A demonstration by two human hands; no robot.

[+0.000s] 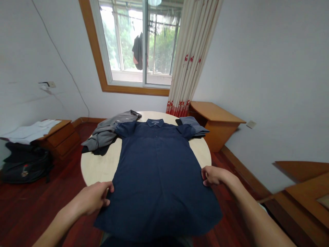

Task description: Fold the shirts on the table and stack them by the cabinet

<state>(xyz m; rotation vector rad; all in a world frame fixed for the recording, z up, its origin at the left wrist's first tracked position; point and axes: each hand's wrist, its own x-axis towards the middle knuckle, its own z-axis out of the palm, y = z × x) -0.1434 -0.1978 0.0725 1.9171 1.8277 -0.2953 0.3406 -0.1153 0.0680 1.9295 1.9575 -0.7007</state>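
Observation:
A navy polo shirt [156,164] lies spread front-up on a round pale table [99,166], collar toward the window, its hem hanging over the near edge. My left hand [94,197] pinches the shirt's left side edge near the hem, fingers curled closed. My right hand [213,175] grips the shirt's right side edge, fingers closed on the fabric.
A grey garment pile [108,132] sits on the table's far left; folded blue-grey clothes [192,125] lie at its far right. A wooden cabinet [216,123] stands right, a low cabinet [60,135] and black bag [24,164] left. Wooden furniture [305,192] is near right.

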